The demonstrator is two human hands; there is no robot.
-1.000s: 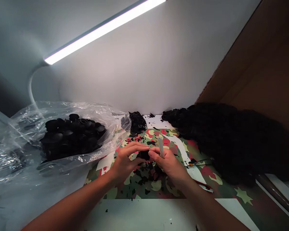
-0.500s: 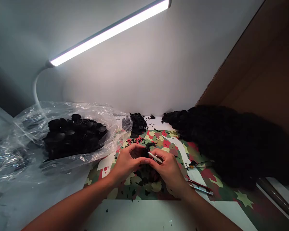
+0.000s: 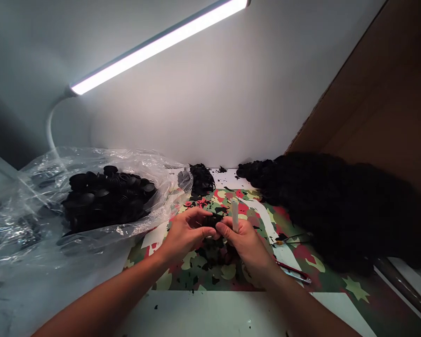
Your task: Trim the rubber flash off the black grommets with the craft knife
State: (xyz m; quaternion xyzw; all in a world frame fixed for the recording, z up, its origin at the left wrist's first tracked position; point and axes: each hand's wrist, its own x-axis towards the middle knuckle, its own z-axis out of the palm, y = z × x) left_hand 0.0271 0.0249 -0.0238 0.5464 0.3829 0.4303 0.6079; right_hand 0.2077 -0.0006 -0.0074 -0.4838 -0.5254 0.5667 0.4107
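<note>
My left hand (image 3: 184, 234) and my right hand (image 3: 243, 241) meet over a camouflage-patterned mat (image 3: 323, 276). Together their fingertips pinch a small black part (image 3: 210, 221). My right hand also grips a slim white tool (image 3: 235, 214) that stands upright out of its fist. Black trimmings (image 3: 214, 255) lie scattered on the mat under both hands.
A clear plastic bag (image 3: 38, 210) holding several black round parts (image 3: 105, 199) sits at the left. A large heap of black parts (image 3: 340, 206) fills the right side beside a brown board (image 3: 379, 93). Red-handled pliers (image 3: 293, 272) lie by my right wrist. A lit lamp bar (image 3: 157, 44) hangs overhead.
The white tool lay nearly flat across the black part half a second ago; it now points upright again. Both hands stay together at the same spot.
</note>
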